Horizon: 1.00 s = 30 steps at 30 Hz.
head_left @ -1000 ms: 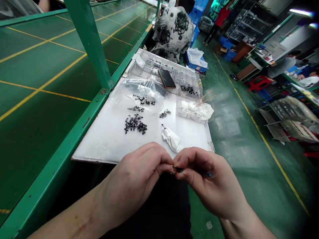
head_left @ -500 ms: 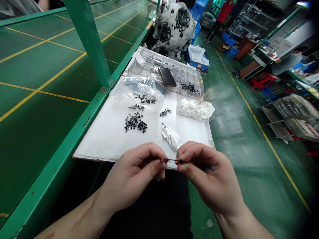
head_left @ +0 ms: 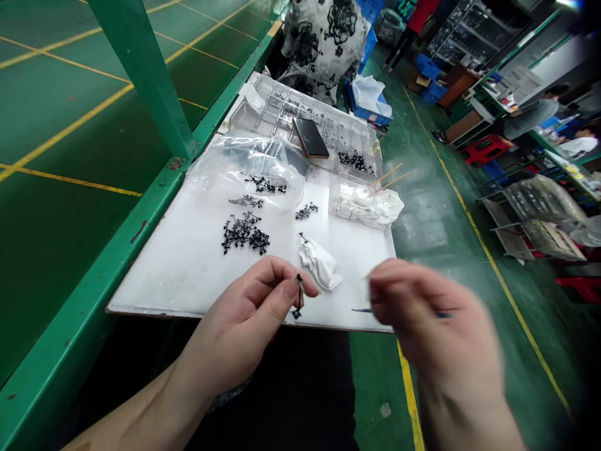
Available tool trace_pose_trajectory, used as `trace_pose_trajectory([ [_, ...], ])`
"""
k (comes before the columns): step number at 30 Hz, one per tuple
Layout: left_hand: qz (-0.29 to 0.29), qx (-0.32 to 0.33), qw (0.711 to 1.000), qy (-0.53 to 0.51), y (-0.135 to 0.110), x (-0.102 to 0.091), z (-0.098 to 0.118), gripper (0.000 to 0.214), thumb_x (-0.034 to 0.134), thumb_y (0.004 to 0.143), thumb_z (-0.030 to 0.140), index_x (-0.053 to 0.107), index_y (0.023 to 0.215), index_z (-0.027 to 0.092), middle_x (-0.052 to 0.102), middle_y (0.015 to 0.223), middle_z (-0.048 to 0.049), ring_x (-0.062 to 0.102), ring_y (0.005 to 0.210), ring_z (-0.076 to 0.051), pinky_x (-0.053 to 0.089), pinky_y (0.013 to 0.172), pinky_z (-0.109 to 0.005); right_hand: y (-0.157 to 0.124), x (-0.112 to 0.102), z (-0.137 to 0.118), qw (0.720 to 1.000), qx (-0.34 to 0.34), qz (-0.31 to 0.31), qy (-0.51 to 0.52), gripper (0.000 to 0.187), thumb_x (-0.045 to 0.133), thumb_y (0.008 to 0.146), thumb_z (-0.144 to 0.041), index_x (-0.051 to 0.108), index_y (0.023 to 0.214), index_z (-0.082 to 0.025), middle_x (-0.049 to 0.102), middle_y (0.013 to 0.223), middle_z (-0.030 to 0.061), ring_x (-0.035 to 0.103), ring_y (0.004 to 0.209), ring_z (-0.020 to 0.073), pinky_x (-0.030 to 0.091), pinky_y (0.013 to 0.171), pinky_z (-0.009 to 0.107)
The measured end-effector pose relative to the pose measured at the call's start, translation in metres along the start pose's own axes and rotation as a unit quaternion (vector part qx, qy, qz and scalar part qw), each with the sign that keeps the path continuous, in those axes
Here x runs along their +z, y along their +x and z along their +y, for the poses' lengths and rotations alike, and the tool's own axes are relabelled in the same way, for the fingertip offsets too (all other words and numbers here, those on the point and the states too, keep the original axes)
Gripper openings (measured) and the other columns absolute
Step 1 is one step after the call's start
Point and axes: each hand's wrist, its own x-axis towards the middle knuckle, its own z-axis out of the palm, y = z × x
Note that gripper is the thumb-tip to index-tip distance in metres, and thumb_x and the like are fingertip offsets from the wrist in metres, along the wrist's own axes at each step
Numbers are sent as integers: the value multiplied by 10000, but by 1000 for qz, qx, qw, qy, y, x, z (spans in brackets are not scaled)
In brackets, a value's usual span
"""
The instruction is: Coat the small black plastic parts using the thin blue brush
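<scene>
– What's at the back of the bench (head_left: 154,275)?
– The tray (head_left: 243,119), with the phone (head_left: 310,138) on it
– And nearer?
– Bag (head_left: 216,166) left, box (head_left: 335,199) right with 2 sticks (head_left: 387,175) in it, parts pile (head_left: 243,233) before the bag, cloth (head_left: 321,266) right of the pile

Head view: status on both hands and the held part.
Left hand: pinching small black part. Right hand: blurred, apart, holding thin tool. White cloth: on the tabletop beyond.

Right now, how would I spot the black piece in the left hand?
Start at the white board beside the green frame. Over its near edge, the left hand pinches the black piece, roughly upright. Unlike the black cluster on the board, it is one thin stem, thicker at both ends.
</scene>
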Motion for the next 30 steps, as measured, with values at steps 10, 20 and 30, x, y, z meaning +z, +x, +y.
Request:
trace_pose_trajectory([
  [10, 49, -84, 984, -148, 9, -7, -19, 256, 817, 861, 364, 665, 954, 180, 655, 759, 1, 561, 658, -77, 454, 630, -173, 23, -39, 55, 948, 52, 170, 263, 569, 466, 969, -669, 713, 791, -189, 366, 529, -2, 372, 452, 129, 343, 461, 279],
  [20, -28, -62, 996, -65, -8, 1, -6, 232, 667, 972, 439, 642, 901, 220, 634, 766, 45, 533, 699, -50, 429, 682, -141, -16, -6, 5, 962, -87, 187, 177, 652, 252, 1103, -526, 574, 637, -204, 375, 454, 20, 387, 410, 133, 384, 519, 341],
  [30, -17, -51, 998, -42, -15, -2, 2, 244, 666, 971, 447, 659, 869, 226, 632, 769, 42, 563, 749, -66, 398, 685, -160, -25, 3, 4, 964, -49, 188, 180, 646, 227, 1099, -524, 549, 629, -220, 376, 456, 26, 353, 403, 151, 349, 508, 359],
])
